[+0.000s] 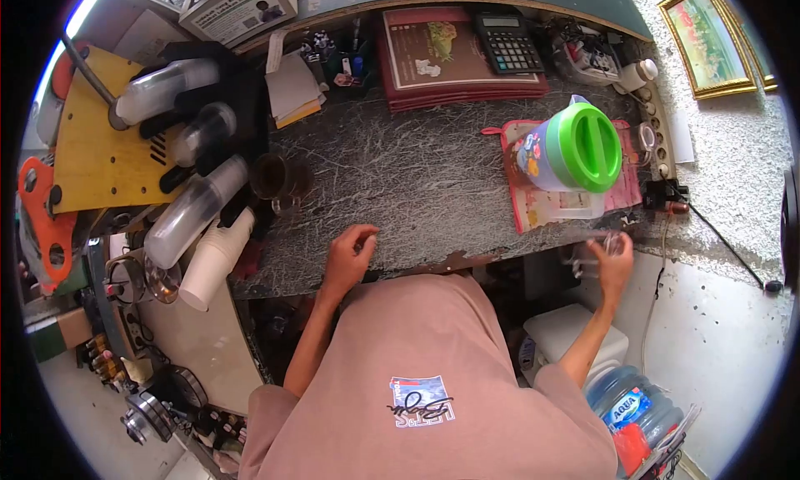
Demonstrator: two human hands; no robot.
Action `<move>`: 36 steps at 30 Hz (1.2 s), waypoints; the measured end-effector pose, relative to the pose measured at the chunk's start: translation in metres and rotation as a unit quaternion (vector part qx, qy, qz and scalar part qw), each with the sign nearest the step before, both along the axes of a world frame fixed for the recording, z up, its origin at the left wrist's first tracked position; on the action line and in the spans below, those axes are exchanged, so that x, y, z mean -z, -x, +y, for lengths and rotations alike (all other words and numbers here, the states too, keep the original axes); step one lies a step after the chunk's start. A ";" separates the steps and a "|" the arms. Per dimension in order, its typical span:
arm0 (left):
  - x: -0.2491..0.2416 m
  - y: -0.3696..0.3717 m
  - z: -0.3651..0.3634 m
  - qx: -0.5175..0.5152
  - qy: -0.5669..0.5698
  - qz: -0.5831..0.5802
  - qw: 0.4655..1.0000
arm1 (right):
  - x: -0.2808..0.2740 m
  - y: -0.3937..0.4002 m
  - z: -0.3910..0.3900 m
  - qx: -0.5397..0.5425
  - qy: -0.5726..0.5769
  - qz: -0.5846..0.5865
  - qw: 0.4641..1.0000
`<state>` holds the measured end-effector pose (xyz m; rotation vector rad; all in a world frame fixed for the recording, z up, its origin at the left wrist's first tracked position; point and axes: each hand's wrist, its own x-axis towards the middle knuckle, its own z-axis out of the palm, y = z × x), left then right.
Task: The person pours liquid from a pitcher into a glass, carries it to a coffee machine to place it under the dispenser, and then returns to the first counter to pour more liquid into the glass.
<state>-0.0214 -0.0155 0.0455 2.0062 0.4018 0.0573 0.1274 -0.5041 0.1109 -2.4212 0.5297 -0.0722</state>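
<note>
My left hand hangs over the front edge of the dark scratched counter, its fingers loosely curled with a gap to the thumb and nothing between them. At the right end of the counter edge, my right hand is closed on a clear glass, blurred and partly see-through. Just beyond that hand stands a pitcher with a bright green lid, on a pink cloth. A dark glass mug stands to the far left of my left hand.
Stacked plastic cups and paper cups jut out on the left. Maroon folders carry a calculator at the back. Below right are a white bin and a water bottle. A cable runs along the right wall.
</note>
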 end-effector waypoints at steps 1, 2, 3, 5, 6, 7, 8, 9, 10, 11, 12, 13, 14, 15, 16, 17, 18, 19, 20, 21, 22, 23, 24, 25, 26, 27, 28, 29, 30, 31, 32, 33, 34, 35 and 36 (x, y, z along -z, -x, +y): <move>-0.002 -0.002 -0.001 0.020 0.005 -0.006 1.000 | -0.005 0.015 0.017 -0.010 -0.053 0.042 0.998; -0.007 -0.006 -0.003 0.016 0.001 -0.006 1.000 | -0.015 0.027 0.038 -0.025 -0.119 0.061 0.991; -0.015 -0.009 -0.004 0.047 0.007 -0.004 0.999 | -0.021 0.039 0.060 -0.038 -0.183 0.080 0.979; -0.023 -0.013 -0.005 0.082 0.015 -0.003 0.997 | -0.014 0.051 0.102 -0.066 -0.315 0.080 0.943; -0.024 -0.015 -0.006 0.129 -0.005 0.012 0.992 | -0.003 0.054 0.124 -0.069 -0.401 0.095 0.909; -0.025 -0.016 -0.009 0.176 -0.024 0.029 0.984 | 0.009 0.055 0.145 -0.059 -0.483 0.131 0.864; -0.032 -0.018 -0.014 0.180 -0.020 0.029 0.983 | 0.028 0.057 0.167 -0.061 -0.547 0.134 0.824; -0.044 -0.021 -0.020 0.183 0.038 0.016 0.982 | 0.040 0.056 0.191 -0.057 -0.603 0.166 0.778; -0.050 -0.022 -0.022 0.181 0.094 0.001 0.979 | 0.051 0.052 0.215 -0.055 -0.657 0.198 0.725; -0.048 -0.022 -0.021 0.179 0.092 0.002 0.980 | 0.062 0.048 0.236 -0.057 -0.692 0.253 0.674; -0.044 -0.021 -0.019 0.155 0.168 -0.046 0.972 | 0.069 0.044 0.256 -0.060 -0.722 0.306 0.617; -0.043 -0.021 -0.017 0.131 0.244 -0.095 0.956 | 0.071 0.043 0.275 -0.062 -0.723 0.308 0.615; -0.045 -0.023 -0.014 0.128 0.242 -0.096 0.957 | 0.072 0.041 0.294 -0.095 -0.753 0.323 0.565; -0.048 -0.025 -0.011 0.079 0.286 -0.108 0.949 | 0.072 0.040 0.309 -0.127 -0.780 0.338 0.512; -0.050 -0.027 -0.008 0.028 0.330 -0.120 0.936 | 0.077 0.040 0.321 -0.131 -0.779 0.340 0.510; -0.051 -0.032 -0.008 -0.019 0.270 -0.142 0.952 | 0.084 0.041 0.331 -0.143 -0.761 0.362 0.519; -0.044 -0.036 -0.004 -0.025 0.268 -0.144 0.952 | 0.089 0.042 0.339 -0.155 -0.742 0.383 0.528; -0.031 -0.040 0.000 -0.076 0.285 -0.190 0.937 | 0.090 0.044 0.347 -0.158 -0.740 0.388 0.527; -0.021 -0.043 0.003 -0.125 0.301 -0.233 0.916 | 0.091 0.045 0.353 -0.183 -0.677 0.363 0.614; -0.021 -0.047 0.006 -0.128 0.301 -0.234 0.916 | 0.092 0.045 0.355 -0.207 -0.605 0.332 0.693; -0.021 -0.052 0.008 -0.124 0.294 -0.247 0.915 | 0.100 0.041 0.356 -0.208 -0.604 0.334 0.694; -0.021 -0.057 0.010 -0.120 0.288 -0.261 0.914 | 0.113 0.034 0.356 -0.288 -0.507 0.238 0.777; -0.021 -0.063 0.013 -0.115 0.281 -0.275 0.913 | 0.111 0.028 0.357 -0.359 -0.394 0.135 0.836; -0.019 -0.067 0.015 -0.114 0.282 -0.275 0.912 | 0.108 0.027 0.354 -0.358 -0.393 0.134 0.836; -0.014 -0.072 0.018 -0.102 0.249 -0.273 0.924 | 0.104 0.026 0.350 -0.339 -0.371 0.118 0.856; -0.012 -0.077 0.019 -0.089 0.217 -0.271 0.934 | 0.098 0.024 0.346 -0.319 -0.349 0.101 0.875; -0.011 -0.080 0.021 -0.087 0.219 -0.271 0.933 | 0.097 0.024 0.340 -0.317 -0.348 0.099 0.877; -0.011 -0.084 0.022 -0.078 0.202 -0.274 0.937 | 0.096 0.024 0.333 -0.297 -0.379 0.101 0.871; -0.011 -0.087 0.023 -0.068 0.185 -0.276 0.941 | 0.095 0.025 0.326 -0.277 -0.409 0.102 0.863; -0.011 -0.088 0.025 -0.064 0.187 -0.275 0.941 | 0.095 0.027 0.317 -0.273 -0.409 0.101 0.865; -0.010 -0.088 0.026 -0.048 0.169 -0.271 0.947 | 0.094 0.030 0.306 -0.263 -0.395 0.066 0.878; -0.009 -0.090 0.026 -0.032 0.151 -0.267 0.951 | 0.093 0.033 0.294 -0.252 -0.379 0.031 0.890; -0.007 -0.090 0.027 -0.030 0.155 -0.266 0.951 | 0.090 0.036 0.281 -0.249 -0.376 0.031 0.892; -0.005 -0.090 0.027 -0.034 0.155 -0.263 0.952 | 0.085 0.040 0.266 -0.214 -0.336 -0.010 0.917; -0.004 -0.091 0.027 -0.039 0.154 -0.259 0.953 | 0.077 0.043 0.253 -0.179 -0.295 -0.051 0.937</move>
